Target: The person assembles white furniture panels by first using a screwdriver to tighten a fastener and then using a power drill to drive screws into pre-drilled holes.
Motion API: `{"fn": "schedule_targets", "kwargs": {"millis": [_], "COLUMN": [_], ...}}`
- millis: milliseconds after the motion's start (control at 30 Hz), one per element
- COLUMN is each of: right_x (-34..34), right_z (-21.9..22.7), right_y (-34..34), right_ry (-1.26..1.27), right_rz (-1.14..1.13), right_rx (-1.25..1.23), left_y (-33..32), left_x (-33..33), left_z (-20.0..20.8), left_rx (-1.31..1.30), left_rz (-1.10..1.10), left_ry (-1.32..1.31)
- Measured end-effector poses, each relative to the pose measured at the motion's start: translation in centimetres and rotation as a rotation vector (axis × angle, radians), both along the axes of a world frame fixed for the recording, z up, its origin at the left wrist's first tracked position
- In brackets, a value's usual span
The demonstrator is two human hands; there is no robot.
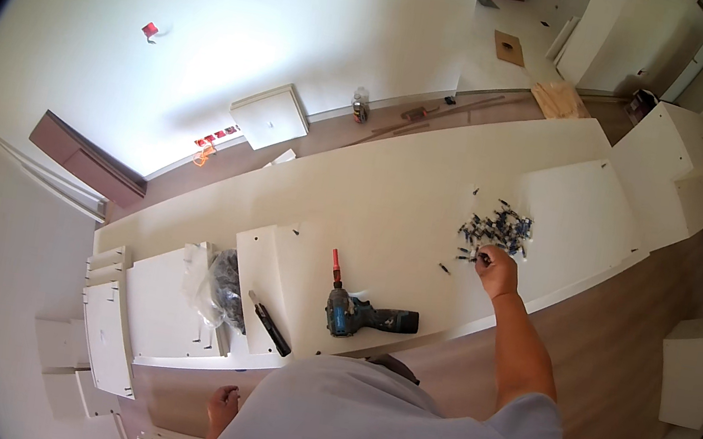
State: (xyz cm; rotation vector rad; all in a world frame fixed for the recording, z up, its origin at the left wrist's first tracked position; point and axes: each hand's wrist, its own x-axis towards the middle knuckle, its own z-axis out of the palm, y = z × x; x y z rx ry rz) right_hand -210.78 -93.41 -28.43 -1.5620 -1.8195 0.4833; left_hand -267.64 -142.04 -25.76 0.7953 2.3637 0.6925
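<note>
My right hand [498, 272] reaches to the near edge of a pile of small dark furniture fittings [497, 228]. Its fingers are pinched together around what looks like one small dark fitting. Down by my left side, my left hand [223, 403] hangs below the near edge of the workbench [389, 216] with its fingers curled. Whatever it may hold is too small to make out. Between the two hands a blue-and-black cordless drill [344, 315] with a red-tipped bit lies on its side. To its left, a black utility knife [270, 326] rests on a white panel [269, 248].
A clear plastic bag of dark pieces [223, 287] lies among white boards [164, 300] on the left. Another white panel [583, 206] lies right of the fittings. White cabinet boxes [663, 168] stand beyond the bench's right end. A small panel [271, 118] leans on the far wall.
</note>
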Motion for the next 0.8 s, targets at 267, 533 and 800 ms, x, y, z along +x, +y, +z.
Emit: {"fn": "schedule_targets", "kwargs": {"millis": [267,533,800], "right_x": [-3.9,-23.8,-20.4], "right_z": [3.6,12.3,12.4], "right_y": [-2.7,-12.7,-12.1], "right_ry": [0.334,0.119,0.146], "right_rz": [-0.060,0.977,0.821], "right_rx": [-0.089,-0.009,0.092], "left_y": [11.0,27.3,26.2], "left_x": [4.8,12.1,10.9], "left_z": [7.6,14.3,8.9], "left_rx": [0.237,0.054,0.028], "left_rz": [-0.034,0.052,0.143], "left_ry": [-0.299,-1.529,-1.559]}}
